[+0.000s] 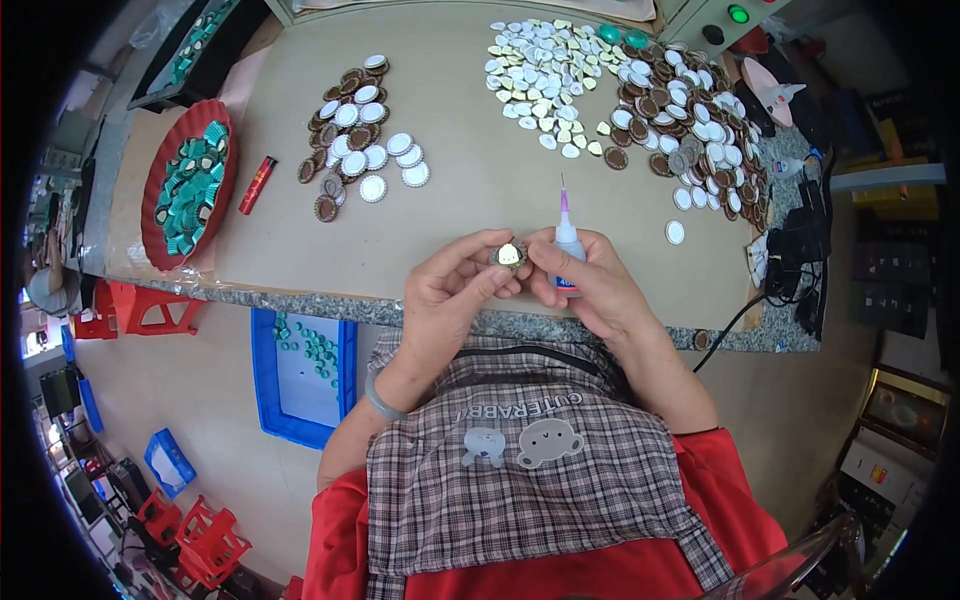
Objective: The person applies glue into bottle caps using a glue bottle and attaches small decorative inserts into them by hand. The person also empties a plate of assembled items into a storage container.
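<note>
Close to the table's front edge, my left hand (pixel 445 288) pinches a small round scalloped disc (pixel 509 256) between thumb and fingers. A pale yellow piece lies on the disc's face. My right hand (pixel 608 292) grips a small white glue bottle (pixel 568 246) upright, its thin purple nozzle pointing away from me. The right thumb and index fingertip reach to the disc's right edge; whether they press on it I cannot tell. Beyond my hands lie a heap of small pale pieces (pixel 545 75), a pile of brown and white discs (pixel 700 130), and a smaller disc group (pixel 355 125).
A red oval tray (pixel 234 150) of green wrapped pieces stands at left, beside a red tube (pixel 258 185). A black cable (pixel 735 325) crosses the table's right edge. Below the table, a blue bin (pixel 262 385) with green pieces sits on the floor near red stools (pixel 160 308).
</note>
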Tool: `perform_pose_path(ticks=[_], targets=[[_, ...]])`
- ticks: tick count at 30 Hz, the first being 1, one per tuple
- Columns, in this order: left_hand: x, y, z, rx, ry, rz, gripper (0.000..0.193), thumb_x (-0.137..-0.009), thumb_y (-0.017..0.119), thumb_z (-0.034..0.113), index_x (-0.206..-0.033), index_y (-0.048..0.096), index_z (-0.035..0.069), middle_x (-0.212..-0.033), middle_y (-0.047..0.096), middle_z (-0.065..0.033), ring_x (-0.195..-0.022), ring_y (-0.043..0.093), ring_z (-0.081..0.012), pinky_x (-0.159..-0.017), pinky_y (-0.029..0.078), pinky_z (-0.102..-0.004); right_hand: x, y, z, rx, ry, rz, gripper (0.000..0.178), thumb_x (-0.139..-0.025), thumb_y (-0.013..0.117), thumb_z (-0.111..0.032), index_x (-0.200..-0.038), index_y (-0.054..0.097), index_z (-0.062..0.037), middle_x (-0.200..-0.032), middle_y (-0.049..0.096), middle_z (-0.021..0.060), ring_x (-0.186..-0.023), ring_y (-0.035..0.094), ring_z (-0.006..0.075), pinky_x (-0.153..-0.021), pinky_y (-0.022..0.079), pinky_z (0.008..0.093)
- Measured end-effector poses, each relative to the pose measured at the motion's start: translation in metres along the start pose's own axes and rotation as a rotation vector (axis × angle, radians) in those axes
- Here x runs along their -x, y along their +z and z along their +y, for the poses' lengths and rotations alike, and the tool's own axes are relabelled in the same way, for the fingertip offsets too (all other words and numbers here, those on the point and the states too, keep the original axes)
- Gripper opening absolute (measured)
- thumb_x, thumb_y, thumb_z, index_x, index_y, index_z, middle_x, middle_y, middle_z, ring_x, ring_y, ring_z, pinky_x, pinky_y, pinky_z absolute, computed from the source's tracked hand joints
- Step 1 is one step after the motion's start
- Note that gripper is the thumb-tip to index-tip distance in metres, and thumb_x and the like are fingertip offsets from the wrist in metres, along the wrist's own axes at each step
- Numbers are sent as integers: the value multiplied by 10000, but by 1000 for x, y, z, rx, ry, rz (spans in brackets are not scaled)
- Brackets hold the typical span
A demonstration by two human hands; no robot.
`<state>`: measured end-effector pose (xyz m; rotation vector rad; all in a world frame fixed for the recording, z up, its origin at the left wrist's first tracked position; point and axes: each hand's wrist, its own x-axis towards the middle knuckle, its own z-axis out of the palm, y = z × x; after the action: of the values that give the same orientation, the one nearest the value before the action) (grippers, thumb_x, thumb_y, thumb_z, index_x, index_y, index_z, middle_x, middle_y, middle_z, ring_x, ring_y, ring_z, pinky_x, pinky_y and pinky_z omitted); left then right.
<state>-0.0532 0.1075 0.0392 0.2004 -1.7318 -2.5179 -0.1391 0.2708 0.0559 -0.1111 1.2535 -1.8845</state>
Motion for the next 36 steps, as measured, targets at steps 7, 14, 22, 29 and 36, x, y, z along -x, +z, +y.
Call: perform_pose_path(ticks=[7,14,22,29,36], targets=[[6,-1,7,-104,-36,42,321,-908,596,34,-1221,554,-22,-951,647,-59,-851,642,-120,-769,540,-251,-1,19,3,397,-148,131,100,-856,667,-73,-918,636,0,-714,608,3,-555,504,41,-487,384,175],[8,-9,10,-202,143,42,137,-911,603,80,-968,616,-44,-856,651,-82,-710,633,-109,-611,527,-242,-3,16,3,554,-296,37,71,-839,668,-22,-887,634,18,-760,581,19,-579,502,55,-508,391,187],[-13,-16,23,-435,369,158,116,-873,596,74,-871,565,-38,-768,607,-144,-670,624,-263,-591,491,-356,-27,21,1,614,-371,77,51,-854,657,-23,-871,616,2,-751,561,11,-567,478,50,-489,361,192],[-26,-28,15,-492,428,217,96,-883,603,72,-871,574,-20,-775,619,-112,-659,621,-208,-565,493,-314,-43,28,3,618,-350,116,43,-864,633,-9,-836,601,-3,-737,557,16,-550,461,47,-483,349,193],[-25,-28,20,-415,315,183,101,-897,589,75,-886,568,-23,-776,616,-116,-621,615,-193,-548,491,-300,-54,21,8,539,-415,30,71,-863,622,2,-803,585,-3,-726,560,30,-536,453,50,-479,342,199]])
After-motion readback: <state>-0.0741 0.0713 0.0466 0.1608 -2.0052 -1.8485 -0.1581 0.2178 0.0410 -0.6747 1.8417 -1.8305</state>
